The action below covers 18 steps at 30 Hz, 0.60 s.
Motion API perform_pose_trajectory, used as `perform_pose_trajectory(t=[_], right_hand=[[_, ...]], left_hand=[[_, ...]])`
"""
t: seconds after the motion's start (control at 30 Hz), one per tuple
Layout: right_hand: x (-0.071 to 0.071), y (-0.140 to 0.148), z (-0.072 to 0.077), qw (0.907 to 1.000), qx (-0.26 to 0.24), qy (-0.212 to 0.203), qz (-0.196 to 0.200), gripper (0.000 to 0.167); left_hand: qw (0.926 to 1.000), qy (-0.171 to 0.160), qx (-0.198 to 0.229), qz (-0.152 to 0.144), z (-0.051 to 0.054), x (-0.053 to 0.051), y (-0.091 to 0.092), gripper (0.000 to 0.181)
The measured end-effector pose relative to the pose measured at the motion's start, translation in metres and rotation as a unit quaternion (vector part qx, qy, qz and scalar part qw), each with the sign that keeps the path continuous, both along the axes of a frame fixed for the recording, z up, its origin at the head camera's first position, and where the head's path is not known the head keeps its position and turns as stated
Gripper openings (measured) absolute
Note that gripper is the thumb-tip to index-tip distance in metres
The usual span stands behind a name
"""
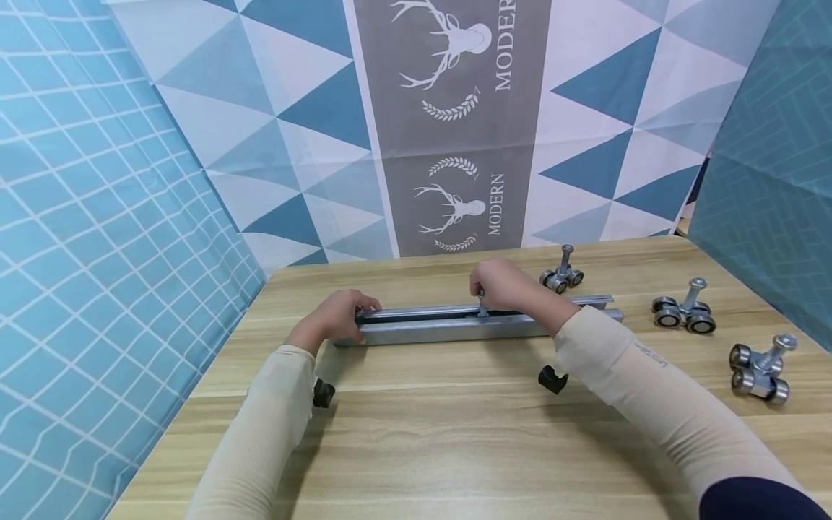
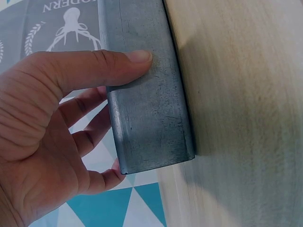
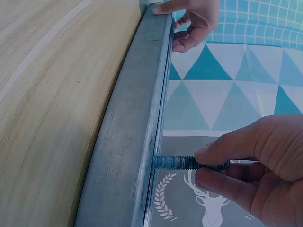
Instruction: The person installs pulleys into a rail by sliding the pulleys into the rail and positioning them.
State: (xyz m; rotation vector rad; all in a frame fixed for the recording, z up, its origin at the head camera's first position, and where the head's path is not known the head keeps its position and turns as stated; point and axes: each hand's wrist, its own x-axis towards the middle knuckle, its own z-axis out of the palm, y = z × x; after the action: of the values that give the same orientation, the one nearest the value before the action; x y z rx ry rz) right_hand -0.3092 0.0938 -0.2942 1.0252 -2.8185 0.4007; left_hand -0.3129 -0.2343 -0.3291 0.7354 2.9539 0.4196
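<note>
A long grey metal rail (image 1: 448, 331) with a slot along its top lies on the wooden table. My left hand (image 1: 338, 315) grips its left end; in the left wrist view the thumb presses the rail's side face (image 2: 147, 118) and the other fingers reach behind. A threaded bolt (image 3: 175, 162) stands up out of the slot, right of the rail's middle. My right hand (image 1: 503, 284) pinches the bolt's upper end between thumb and finger. Whatever the bolt joins inside the rail is hidden.
Three roller trolleys with upright bolts stand on the table (image 1: 416, 448) to the right: one behind the rail (image 1: 562, 271), one further right (image 1: 685, 307), one nearer (image 1: 760, 370). Patterned cloth (image 1: 312, 130) hangs behind, with blue sheets at both sides.
</note>
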Motion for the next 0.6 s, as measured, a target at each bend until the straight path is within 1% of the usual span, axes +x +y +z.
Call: perform_pose_trajectory(t=[0.2,0.33,0.6], right_hand=[[-0.001,-0.004,0.0,1.0,0.009,-0.002,-0.001,0.025],[0.0,-0.006,0.001,1.0,0.006,-0.002,0.005,0.026],[-0.001,-0.011,0.0,0.9998,-0.003,0.013,0.015,0.027]], left_hand=[[1.0,-0.002,-0.002,0.001,-0.001,0.0,-0.001,0.062],[1.0,0.001,-0.005,-0.005,-0.001,-0.001,-0.001,0.061],[0.9999,0.005,-0.006,-0.008,-0.001,-0.002,-0.001,0.06]])
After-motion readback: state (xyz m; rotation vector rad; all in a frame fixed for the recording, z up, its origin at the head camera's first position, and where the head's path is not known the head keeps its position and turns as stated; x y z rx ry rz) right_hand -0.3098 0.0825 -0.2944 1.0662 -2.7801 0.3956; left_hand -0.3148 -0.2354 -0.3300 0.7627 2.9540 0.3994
